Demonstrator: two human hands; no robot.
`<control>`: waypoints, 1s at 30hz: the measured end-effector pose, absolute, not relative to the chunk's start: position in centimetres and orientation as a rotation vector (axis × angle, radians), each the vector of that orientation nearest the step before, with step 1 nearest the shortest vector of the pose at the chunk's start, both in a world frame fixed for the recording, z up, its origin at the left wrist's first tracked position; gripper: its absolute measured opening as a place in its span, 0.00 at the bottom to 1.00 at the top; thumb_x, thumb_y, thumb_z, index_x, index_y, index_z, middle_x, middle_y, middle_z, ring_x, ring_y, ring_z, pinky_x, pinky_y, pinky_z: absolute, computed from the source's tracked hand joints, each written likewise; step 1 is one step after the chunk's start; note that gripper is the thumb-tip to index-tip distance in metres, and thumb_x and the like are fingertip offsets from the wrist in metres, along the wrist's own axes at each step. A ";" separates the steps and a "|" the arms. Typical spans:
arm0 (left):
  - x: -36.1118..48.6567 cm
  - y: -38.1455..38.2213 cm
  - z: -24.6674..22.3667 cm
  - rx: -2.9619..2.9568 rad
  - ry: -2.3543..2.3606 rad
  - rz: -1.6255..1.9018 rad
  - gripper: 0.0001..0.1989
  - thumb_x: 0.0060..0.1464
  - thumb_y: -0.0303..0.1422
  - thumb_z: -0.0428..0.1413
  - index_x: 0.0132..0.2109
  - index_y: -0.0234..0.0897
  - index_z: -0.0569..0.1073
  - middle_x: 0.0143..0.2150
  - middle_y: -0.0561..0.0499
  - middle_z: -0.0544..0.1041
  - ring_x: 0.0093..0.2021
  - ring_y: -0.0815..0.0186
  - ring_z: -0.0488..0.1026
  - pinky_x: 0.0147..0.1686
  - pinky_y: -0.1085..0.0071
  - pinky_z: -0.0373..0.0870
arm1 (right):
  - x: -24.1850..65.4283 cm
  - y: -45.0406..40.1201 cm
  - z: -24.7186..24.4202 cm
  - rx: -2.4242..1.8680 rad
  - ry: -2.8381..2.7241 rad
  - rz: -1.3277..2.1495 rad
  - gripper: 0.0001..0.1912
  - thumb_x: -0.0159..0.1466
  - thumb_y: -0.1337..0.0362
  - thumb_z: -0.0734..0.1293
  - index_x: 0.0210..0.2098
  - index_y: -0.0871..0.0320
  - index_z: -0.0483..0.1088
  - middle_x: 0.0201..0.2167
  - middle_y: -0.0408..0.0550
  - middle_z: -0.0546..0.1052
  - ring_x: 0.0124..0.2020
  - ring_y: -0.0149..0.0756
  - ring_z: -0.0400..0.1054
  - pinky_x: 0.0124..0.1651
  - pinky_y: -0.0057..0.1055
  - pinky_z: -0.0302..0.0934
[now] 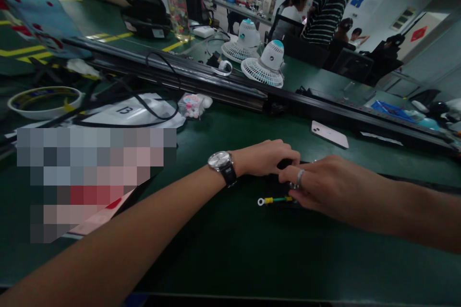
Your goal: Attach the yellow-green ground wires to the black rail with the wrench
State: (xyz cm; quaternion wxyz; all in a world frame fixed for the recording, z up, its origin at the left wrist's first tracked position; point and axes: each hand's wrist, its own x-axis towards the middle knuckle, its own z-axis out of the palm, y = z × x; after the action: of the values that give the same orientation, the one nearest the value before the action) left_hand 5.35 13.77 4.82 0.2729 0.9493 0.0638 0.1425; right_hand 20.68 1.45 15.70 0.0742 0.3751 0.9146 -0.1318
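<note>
My left hand (266, 158), with a wristwatch (220, 160) at its wrist, has its fingers curled in close to my right hand. A dark thing lies between the two hands, mostly hidden. My right hand (324, 180), wearing a ring, is pinched closed with its fingertips by the left fingers. From under the right fingers sticks out a green and yellow wire (279, 199) ending in a metal ring terminal (261, 201). It seems to belong to a black cable (418, 182) that runs off to the right behind my wrist.
A pink phone (329, 134) lies beyond my hands on the green table (230, 254). A long black rail (201, 81) crosses the table. Two white fans (264, 64) stand behind it. At left are a tape roll (45, 103) and a plastic bag (133, 112). Several people sit or stand further back.
</note>
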 end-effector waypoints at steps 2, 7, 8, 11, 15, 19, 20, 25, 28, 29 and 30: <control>5.4 13.7 4.9 2.559 0.170 0.378 0.07 0.61 0.30 0.60 0.46 0.42 0.73 0.45 0.51 0.73 0.46 0.62 0.68 0.46 0.66 0.64 | 21.0 1.0 15.4 1.181 2.762 -0.421 0.06 0.66 0.75 0.69 0.41 0.62 0.70 0.33 0.44 0.74 0.29 0.34 0.69 0.30 0.31 0.56; 5.3 13.6 5.0 2.559 0.180 0.357 0.09 0.59 0.29 0.61 0.47 0.42 0.74 0.47 0.51 0.73 0.48 0.61 0.67 0.46 0.67 0.63 | 22.5 0.2 15.0 1.265 2.853 -0.560 0.06 0.68 0.75 0.67 0.42 0.60 0.71 0.38 0.44 0.74 0.32 0.33 0.70 0.32 0.30 0.59; 5.3 13.6 5.0 2.558 0.182 0.352 0.10 0.59 0.28 0.62 0.47 0.43 0.74 0.47 0.51 0.73 0.48 0.61 0.67 0.46 0.67 0.63 | 22.8 0.1 15.0 1.272 2.856 -0.585 0.06 0.68 0.75 0.66 0.43 0.60 0.71 0.39 0.44 0.74 0.32 0.33 0.70 0.33 0.30 0.59; 5.2 13.7 5.1 2.556 0.184 0.342 0.12 0.58 0.28 0.62 0.48 0.43 0.74 0.47 0.51 0.73 0.48 0.61 0.67 0.47 0.66 0.63 | 23.5 -0.1 15.2 1.283 2.845 -0.619 0.07 0.70 0.74 0.65 0.44 0.58 0.72 0.39 0.43 0.75 0.32 0.32 0.70 0.34 0.29 0.59; 5.4 13.7 5.1 2.556 0.187 0.336 0.10 0.59 0.31 0.63 0.48 0.43 0.73 0.47 0.51 0.73 0.48 0.61 0.67 0.46 0.67 0.63 | 23.8 -0.4 15.3 1.330 2.773 -0.681 0.09 0.70 0.72 0.65 0.47 0.55 0.73 0.32 0.39 0.76 0.26 0.29 0.68 0.29 0.27 0.56; 5.5 13.5 5.1 2.563 0.205 0.321 0.10 0.59 0.31 0.63 0.47 0.42 0.73 0.47 0.51 0.73 0.47 0.62 0.67 0.47 0.67 0.63 | 24.0 -0.9 15.0 1.358 2.794 -0.702 0.09 0.69 0.71 0.65 0.46 0.55 0.74 0.34 0.40 0.77 0.28 0.29 0.70 0.29 0.27 0.57; 5.5 13.5 5.1 2.564 0.211 0.315 0.10 0.59 0.29 0.62 0.47 0.42 0.72 0.47 0.51 0.73 0.47 0.62 0.67 0.47 0.67 0.63 | 24.1 -1.0 14.9 1.360 2.796 -0.706 0.09 0.69 0.71 0.64 0.46 0.55 0.74 0.34 0.40 0.77 0.27 0.29 0.70 0.29 0.26 0.57; 5.3 13.5 5.2 2.558 0.220 0.286 0.11 0.59 0.27 0.60 0.48 0.43 0.73 0.48 0.52 0.73 0.48 0.62 0.67 0.48 0.66 0.63 | 24.2 -1.1 14.5 1.344 2.799 -0.705 0.09 0.70 0.70 0.63 0.45 0.54 0.74 0.33 0.40 0.76 0.27 0.29 0.70 0.28 0.26 0.57; 5.4 13.5 5.3 2.553 0.203 0.278 0.10 0.60 0.33 0.62 0.48 0.43 0.73 0.48 0.52 0.73 0.48 0.62 0.67 0.48 0.66 0.64 | 24.1 -1.0 14.5 1.352 2.799 -0.709 0.09 0.70 0.69 0.63 0.46 0.54 0.74 0.33 0.41 0.77 0.27 0.29 0.71 0.28 0.26 0.57; 5.5 13.4 5.4 2.552 0.201 0.275 0.10 0.60 0.33 0.62 0.47 0.43 0.73 0.48 0.51 0.73 0.48 0.62 0.68 0.48 0.66 0.64 | 24.1 -1.0 14.5 1.353 2.800 -0.709 0.09 0.70 0.70 0.64 0.45 0.54 0.74 0.33 0.41 0.77 0.27 0.29 0.71 0.28 0.26 0.57; 5.5 13.4 5.4 2.551 0.199 0.271 0.09 0.60 0.33 0.63 0.47 0.42 0.72 0.48 0.51 0.74 0.48 0.62 0.68 0.48 0.66 0.64 | 24.1 -1.0 14.5 1.352 2.800 -0.709 0.09 0.70 0.70 0.64 0.45 0.54 0.74 0.33 0.41 0.77 0.28 0.30 0.71 0.29 0.27 0.58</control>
State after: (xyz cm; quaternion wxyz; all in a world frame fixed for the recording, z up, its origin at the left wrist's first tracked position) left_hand 5.55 13.41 5.37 0.2806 0.9516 0.0744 0.1010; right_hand 24.09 -1.00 14.54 -0.0238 0.4238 0.8777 -0.2223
